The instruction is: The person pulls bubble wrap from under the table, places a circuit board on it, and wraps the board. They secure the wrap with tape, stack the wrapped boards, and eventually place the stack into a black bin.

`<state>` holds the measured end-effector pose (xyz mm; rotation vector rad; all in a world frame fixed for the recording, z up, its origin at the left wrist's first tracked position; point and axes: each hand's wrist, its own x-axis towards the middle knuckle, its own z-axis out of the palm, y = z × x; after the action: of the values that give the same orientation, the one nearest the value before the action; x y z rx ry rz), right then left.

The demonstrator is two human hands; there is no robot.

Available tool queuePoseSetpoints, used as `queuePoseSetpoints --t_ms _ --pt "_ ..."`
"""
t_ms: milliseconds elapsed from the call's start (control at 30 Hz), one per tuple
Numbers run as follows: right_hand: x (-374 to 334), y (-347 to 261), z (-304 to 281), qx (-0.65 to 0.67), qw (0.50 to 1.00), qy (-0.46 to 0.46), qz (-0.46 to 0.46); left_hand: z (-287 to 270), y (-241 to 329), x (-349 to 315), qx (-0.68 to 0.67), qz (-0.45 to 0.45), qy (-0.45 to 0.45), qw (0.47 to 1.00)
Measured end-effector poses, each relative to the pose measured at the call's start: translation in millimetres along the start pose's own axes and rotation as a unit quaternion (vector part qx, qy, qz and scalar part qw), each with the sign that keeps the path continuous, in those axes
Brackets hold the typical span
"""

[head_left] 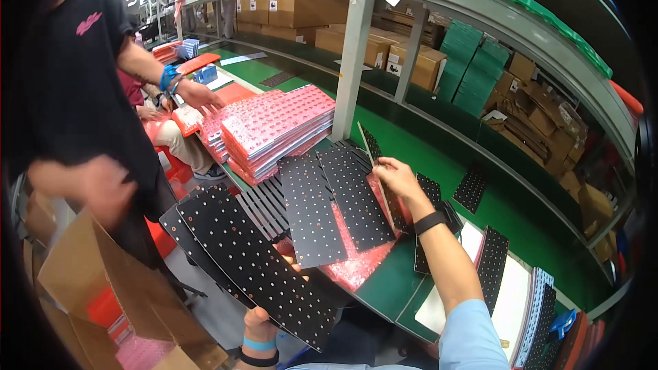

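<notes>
The left hand (264, 318) clenches a fanned stack of black perforated sheets (257, 260) at seven o'clock, overhanging the surface (391, 281); they could slide floorward while the right hand's fingers (384, 168) pinch another black sheet (373, 147).

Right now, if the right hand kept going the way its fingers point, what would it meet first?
Probably the thin black sheet that the right hand already pinches; beyond that stands the grey shelf post, though depth is unclear.
</notes>
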<state>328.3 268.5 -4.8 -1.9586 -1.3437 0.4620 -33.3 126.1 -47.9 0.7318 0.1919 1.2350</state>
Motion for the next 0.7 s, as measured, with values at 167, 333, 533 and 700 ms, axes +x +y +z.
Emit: queuePoseSetpoints --t_ms 167,333,533,700 --pt "24 -9 -19 0.278 0.941 -0.189 0.022 -13 0 3 0.001 0.017 0.014 1.0" --pt "30 4 -25 0.312 0.909 -0.278 0.014 -25 3 2 0.013 0.021 0.02 0.999" --pt "23 4 -17 0.313 0.889 -0.335 -0.018 -28 -7 2 -0.011 -0.005 0.042 0.999" --pt "65 -1 -25 0.344 0.878 -0.332 -0.019 -23 -13 3 -0.035 -0.019 0.067 0.997"
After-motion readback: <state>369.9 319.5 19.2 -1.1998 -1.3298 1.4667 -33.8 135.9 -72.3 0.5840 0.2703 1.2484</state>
